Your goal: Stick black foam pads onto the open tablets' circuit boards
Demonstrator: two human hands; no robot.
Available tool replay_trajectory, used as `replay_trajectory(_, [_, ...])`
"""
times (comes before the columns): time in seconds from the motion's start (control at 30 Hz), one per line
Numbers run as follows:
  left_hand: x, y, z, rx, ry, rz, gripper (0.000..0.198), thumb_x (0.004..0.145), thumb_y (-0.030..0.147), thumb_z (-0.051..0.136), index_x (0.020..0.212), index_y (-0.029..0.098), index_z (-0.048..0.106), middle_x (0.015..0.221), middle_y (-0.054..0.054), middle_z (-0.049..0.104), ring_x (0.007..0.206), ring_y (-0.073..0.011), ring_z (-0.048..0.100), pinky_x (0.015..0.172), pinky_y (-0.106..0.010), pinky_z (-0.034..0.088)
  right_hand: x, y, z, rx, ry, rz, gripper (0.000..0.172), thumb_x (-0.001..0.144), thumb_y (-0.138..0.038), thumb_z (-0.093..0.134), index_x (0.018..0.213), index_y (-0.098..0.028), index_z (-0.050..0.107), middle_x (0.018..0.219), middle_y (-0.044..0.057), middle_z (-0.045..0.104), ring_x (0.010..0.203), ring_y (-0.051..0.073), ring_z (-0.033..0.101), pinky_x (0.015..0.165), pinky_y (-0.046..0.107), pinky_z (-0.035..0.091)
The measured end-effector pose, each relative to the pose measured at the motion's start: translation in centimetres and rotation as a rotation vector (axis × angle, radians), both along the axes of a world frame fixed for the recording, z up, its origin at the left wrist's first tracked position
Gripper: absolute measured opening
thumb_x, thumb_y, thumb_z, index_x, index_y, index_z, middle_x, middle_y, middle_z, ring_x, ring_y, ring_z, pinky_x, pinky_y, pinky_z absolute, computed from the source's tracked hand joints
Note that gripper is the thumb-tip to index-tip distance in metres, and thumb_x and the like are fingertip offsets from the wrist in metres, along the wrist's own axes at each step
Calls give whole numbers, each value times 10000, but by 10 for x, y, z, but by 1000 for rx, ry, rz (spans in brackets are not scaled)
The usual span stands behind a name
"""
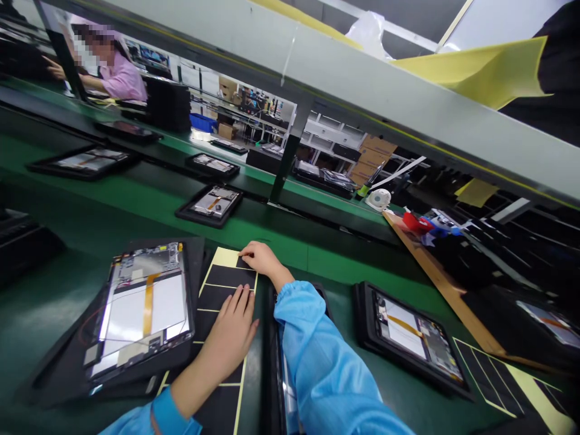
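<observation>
Soft glare on the green bench (31, 332), blur toward the edges.

Matt black strips (222, 276) lie on smooth, pale-yellow backing (224, 258) that looks like paper. The open tablet (147, 266) shows glossy, silvery panels (170, 308) and a shiny amber ribbon (148, 305). The blue sleeve (335, 374) is softly lustrous cloth; the green bench top (343, 344) looks smooth; the long board (435, 279) is wood.
</observation>
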State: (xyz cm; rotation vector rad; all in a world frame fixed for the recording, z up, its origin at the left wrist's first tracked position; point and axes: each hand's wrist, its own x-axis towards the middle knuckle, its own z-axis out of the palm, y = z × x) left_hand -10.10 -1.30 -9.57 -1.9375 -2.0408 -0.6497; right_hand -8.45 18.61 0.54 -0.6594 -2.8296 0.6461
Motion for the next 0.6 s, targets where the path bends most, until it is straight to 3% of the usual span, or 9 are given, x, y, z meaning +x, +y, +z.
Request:
replay_trajectory(0.03, [0, 0, 1, 0, -2, 0, 533, 1033, 278, 352, 1457, 47, 578, 1545, -240, 515, 1460, -378, 476, 1113, -542, 501, -1, 0, -1, 3, -4, -1, 44, 969, -168, 679, 974, -160, 722, 1009, 33, 710, 913, 174, 667, 884, 348, 539])
replay_trajectory(0.17, [0, -1, 4, 4, -8, -7, 534, 1033, 284, 356, 1442, 28, 586, 1536, -246, 523, 1448, -388, 487, 1100, -540, 508, -3, 1, -6, 12, -3, -9, 158, 1012, -307, 664, 985, -153, 681, 1032, 37, 693, 934, 185, 666, 881, 381, 560])
replay_trajectory(0.43, [-4, -3, 8, 20, -58, -10, 510, 1051, 327, 347, 1406, 83, 619, 1499, -218, 573, 1413, -359, 526, 1080, -512, 520, -1, 0, -8, 14, 28, -25, 174, 1036, -321, 623, 1051, -154, 669, 1090, 51, 677, 983, 199, 658, 901, 398, 557])
replay_trajectory(0.6, [-11, 15, 26, 42, -100, 81, 515, 1074, 345, 328, 1418, 66, 590, 1469, -230, 590, 1367, -352, 562, 1107, -521, 502, -1, 2, -8, -18, 33, -40, 226, 1028, -355, 650, 1125, -154, 681, 1130, 64, 700, 1006, 207, 689, 908, 415, 590])
